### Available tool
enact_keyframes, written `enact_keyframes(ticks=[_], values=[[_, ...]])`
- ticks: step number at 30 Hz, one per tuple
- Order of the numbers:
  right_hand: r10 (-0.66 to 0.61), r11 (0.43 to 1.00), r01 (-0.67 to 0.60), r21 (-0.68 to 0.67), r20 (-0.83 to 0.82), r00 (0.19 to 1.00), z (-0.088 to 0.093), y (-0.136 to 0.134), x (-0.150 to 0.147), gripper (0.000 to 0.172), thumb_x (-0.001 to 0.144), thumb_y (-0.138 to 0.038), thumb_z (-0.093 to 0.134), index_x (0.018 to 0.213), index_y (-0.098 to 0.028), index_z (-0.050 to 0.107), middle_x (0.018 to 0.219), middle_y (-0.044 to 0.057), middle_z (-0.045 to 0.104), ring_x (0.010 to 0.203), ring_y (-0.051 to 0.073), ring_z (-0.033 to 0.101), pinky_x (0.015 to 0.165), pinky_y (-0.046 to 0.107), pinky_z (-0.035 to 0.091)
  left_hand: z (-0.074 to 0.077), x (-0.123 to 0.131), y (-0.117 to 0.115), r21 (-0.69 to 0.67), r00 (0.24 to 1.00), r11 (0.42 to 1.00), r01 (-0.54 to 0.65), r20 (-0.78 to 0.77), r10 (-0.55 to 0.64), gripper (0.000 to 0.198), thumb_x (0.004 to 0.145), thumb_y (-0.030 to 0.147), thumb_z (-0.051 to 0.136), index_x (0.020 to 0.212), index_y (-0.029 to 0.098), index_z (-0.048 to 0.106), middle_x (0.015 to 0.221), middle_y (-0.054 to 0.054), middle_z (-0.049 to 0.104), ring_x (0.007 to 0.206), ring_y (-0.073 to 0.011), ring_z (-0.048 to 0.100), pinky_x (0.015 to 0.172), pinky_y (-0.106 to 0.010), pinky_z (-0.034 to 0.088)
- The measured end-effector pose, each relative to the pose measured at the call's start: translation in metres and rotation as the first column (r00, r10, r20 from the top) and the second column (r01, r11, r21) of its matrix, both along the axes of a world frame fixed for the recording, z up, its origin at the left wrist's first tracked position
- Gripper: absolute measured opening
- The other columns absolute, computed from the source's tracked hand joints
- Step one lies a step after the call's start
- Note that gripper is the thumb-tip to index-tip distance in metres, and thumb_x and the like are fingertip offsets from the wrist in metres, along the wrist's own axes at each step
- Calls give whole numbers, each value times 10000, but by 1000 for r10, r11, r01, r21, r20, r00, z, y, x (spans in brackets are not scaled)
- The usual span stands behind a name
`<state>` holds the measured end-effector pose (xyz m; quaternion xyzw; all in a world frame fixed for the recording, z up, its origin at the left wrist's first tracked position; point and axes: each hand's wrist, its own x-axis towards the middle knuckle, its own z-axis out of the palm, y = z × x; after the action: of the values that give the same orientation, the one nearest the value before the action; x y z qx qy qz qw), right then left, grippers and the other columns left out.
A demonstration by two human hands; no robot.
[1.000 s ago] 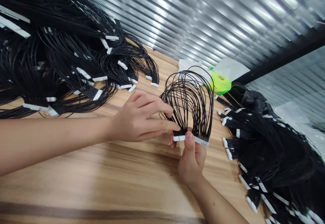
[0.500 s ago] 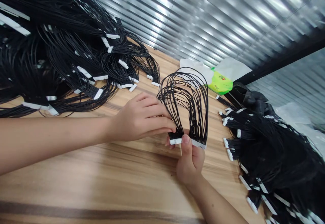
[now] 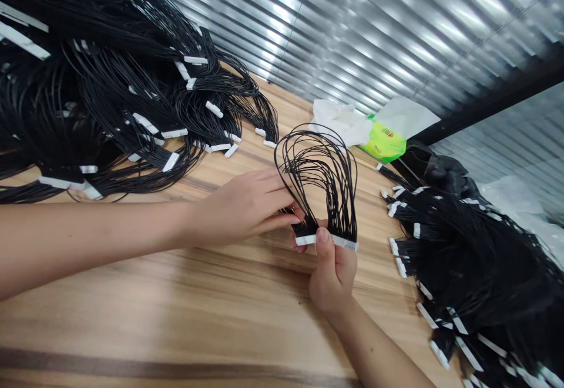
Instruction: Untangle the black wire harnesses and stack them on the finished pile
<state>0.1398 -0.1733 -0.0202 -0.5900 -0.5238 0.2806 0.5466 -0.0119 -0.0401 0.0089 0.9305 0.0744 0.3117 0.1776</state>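
A looped black wire harness stands over the wooden table, its two white connectors side by side at the bottom. My right hand grips these connectors, with the thumb across the place where they meet and the fingers behind. From the left, my left hand reaches to the harness, its fingers around the wires just above the left connector. The fingertips are partly hidden among the wires. The wires arch upward in a loose loop above both hands.
A large pile of black harnesses with white connectors covers the upper left. Another pile lies at the right. Behind are a green packet, white tissue and a corrugated metal wall. The wooden table runs beneath.
The fingers of my left hand have shifted slightly lower and closer together at the wires. The loop's top has sunk and spread a little; my right hand keeps its hold.
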Motion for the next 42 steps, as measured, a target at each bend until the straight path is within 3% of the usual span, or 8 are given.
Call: enact_keyframes(ticks=[11,19,23,27,32,36,39,42], values=[[10,1000,-10,-20,6,1000,6,5,-2,366,960,-343,411,708,-212,643,668,25,628,640,162,572,596,285,432,-3,0,2,301,994,949,-98,75,78,263,943,326,436,781,177,579,797,-39,642,783,-180,548,724,-304,379],[-5,988,-61,-141,-421,907,11,12,-4,405,910,-489,434,669,-196,575,560,15,578,537,157,529,490,280,420,-3,-8,2,378,969,918,122,153,-192,372,915,447,464,613,236,519,520,52,536,507,-118,455,663,-299,356],[-13,997,-29,-72,-521,853,19,13,-5,385,858,-527,495,635,-215,521,512,-14,519,479,141,480,443,274,388,-8,-8,4,376,978,926,37,175,-110,258,907,322,482,685,222,567,536,53,541,528,-104,475,753,-287,373],[47,998,-55,3,-563,825,26,13,-8,371,855,-505,521,621,-217,521,483,-35,484,450,121,427,453,267,368,-6,-7,11,158,972,968,-196,163,170,196,905,216,459,749,189,575,639,38,586,682,-117,546,936,-371,256],[111,994,-103,46,-567,816,26,10,-12,361,881,-485,499,636,-221,531,485,-40,484,449,120,366,514,282,358,-7,-3,13,-190,989,979,-74,113,97,238,949,231,420,824,182,617,939,-22,654,977,-151,560,981,-360,276],[158,987,-150,59,-552,819,25,7,-16,369,899,-487,464,645,-226,521,465,-46,460,445,126,337,541,295,343,-12,3,7,-541,975,835,107,222,19,217,952,274,443,956,181,638,1118,-64,635,1084,-154,545,1004,-317,372],[172,983,-177,46,-558,812,25,5,-19,370,899,-488,463,651,-222,535,465,-40,464,448,130,335,543,303,341,-14,6,0,-699,952,702,135,289,104,165,897,289,556,990,167,618,1079,-60,639,1047,-154,562,983,-294,409],[167,982,-189,19,-557,814,25,4,-22,388,897,-495,461,637,-217,535,464,-29,467,468,138,353,546,306,346,-15,8,-6,-750,921,655,93,314,229,118,811,232,656,814,161,562,885,-5,604,897,-125,552,872,-245,429]])
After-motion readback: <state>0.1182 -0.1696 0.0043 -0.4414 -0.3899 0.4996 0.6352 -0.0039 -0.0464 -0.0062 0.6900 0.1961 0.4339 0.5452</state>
